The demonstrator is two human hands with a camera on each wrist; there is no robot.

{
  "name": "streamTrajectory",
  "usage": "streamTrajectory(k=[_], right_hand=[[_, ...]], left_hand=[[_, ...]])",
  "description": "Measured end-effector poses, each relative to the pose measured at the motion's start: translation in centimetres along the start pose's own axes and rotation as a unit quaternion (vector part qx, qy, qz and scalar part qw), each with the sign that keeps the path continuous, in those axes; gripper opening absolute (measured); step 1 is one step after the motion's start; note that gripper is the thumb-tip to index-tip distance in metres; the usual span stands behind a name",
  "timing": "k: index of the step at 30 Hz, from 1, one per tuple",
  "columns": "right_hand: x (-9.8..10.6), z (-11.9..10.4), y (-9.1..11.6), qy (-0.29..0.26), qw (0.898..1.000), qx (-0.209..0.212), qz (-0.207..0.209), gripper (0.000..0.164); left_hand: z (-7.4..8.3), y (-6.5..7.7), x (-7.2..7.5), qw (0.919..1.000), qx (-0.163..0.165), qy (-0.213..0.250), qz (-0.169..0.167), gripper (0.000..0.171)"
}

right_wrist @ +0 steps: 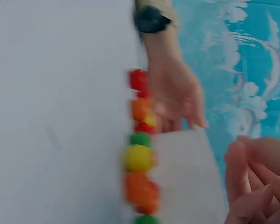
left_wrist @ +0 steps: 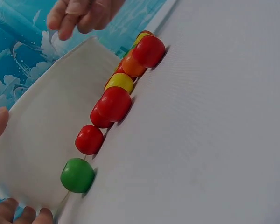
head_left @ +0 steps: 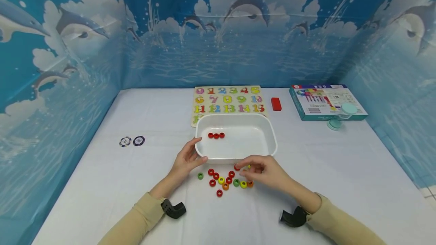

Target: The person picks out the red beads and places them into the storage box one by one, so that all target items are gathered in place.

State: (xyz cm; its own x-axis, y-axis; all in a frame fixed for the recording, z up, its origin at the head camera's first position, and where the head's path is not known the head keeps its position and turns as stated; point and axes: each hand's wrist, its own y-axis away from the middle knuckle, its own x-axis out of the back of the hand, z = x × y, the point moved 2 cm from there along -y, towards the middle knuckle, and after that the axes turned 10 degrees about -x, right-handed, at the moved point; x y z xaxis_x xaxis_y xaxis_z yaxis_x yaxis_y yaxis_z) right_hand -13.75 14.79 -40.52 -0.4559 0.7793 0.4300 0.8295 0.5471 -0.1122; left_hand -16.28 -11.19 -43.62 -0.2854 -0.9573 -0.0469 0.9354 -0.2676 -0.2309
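Observation:
A white tray (head_left: pixel 238 158) lies in the middle of the table, with three red beads (head_left: pixel 216 136) inside near its left end. My left hand (head_left: pixel 185 160) holds its front left corner, the thumb at the front rim and the fingers along the left end. In front of the tray lie several loose beads (head_left: pixel 226 186) in red, yellow, orange and green. Above the right part of these hovers my right hand (head_left: pixel 265 171), fingers loosely bent. No bead shows between its fingertips (right_wrist: pixel 238 149) in the right wrist view. One red bead (head_left: pixel 237 168) appears beside the index fingertip in the head view.
Behind the tray lies a number puzzle board (head_left: pixel 227 99), partly covered by it. A red block (head_left: pixel 276 104) is to its right. Farther right are a flat box (head_left: pixel 320 103) and a turquoise-capped object (head_left: pixel 335 124). Two round chips (head_left: pixel 132 141) lie on the left.

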Motion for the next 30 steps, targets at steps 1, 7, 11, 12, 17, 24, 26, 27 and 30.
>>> streamTrajectory(k=[1,7,11,12,17,24,26,27,30], right_hand=[[-0.4,0.5,0.2,0.005,1.0,-0.007,0.009,0.024],[-1.6,2.9,0.7,0.095,0.992,-0.03,0.082,0.028],[-2.1,3.6,0.6,0.168,0.98,-0.03,0.106,0.03],[-2.1,3.7,0.6,0.18,0.977,-0.031,0.109,0.031],[-2.3,3.7,0.5,0.21,0.969,-0.036,0.123,0.029],[-2.4,3.6,0.7,0.227,0.964,-0.05,0.133,0.029],[-2.3,3.5,0.7,0.241,0.96,-0.056,0.131,0.029],[-2.2,3.3,0.7,0.249,0.958,-0.058,0.13,0.029],[-1.7,2.4,0.7,0.263,0.956,-0.049,0.118,0.025]], left_hand=[[0.0,0.0,0.0,1.0,0.001,0.0,0.001,0.067],[0.0,0.0,0.0,1.0,-0.005,0.001,0.001,0.065],[0.0,0.0,0.0,1.0,-0.005,0.001,-0.001,0.066],[0.0,0.0,0.0,1.0,-0.004,-0.001,0.0,0.066],[0.1,0.0,-0.1,1.0,-0.004,-0.005,-0.002,0.066],[0.1,0.0,-0.1,1.0,-0.005,-0.006,-0.002,0.066],[0.0,0.0,-0.1,1.0,-0.006,-0.004,-0.002,0.066],[0.0,0.0,-0.1,1.0,-0.006,-0.003,-0.001,0.067],[0.0,0.0,-0.1,1.0,-0.006,-0.002,-0.001,0.066]])
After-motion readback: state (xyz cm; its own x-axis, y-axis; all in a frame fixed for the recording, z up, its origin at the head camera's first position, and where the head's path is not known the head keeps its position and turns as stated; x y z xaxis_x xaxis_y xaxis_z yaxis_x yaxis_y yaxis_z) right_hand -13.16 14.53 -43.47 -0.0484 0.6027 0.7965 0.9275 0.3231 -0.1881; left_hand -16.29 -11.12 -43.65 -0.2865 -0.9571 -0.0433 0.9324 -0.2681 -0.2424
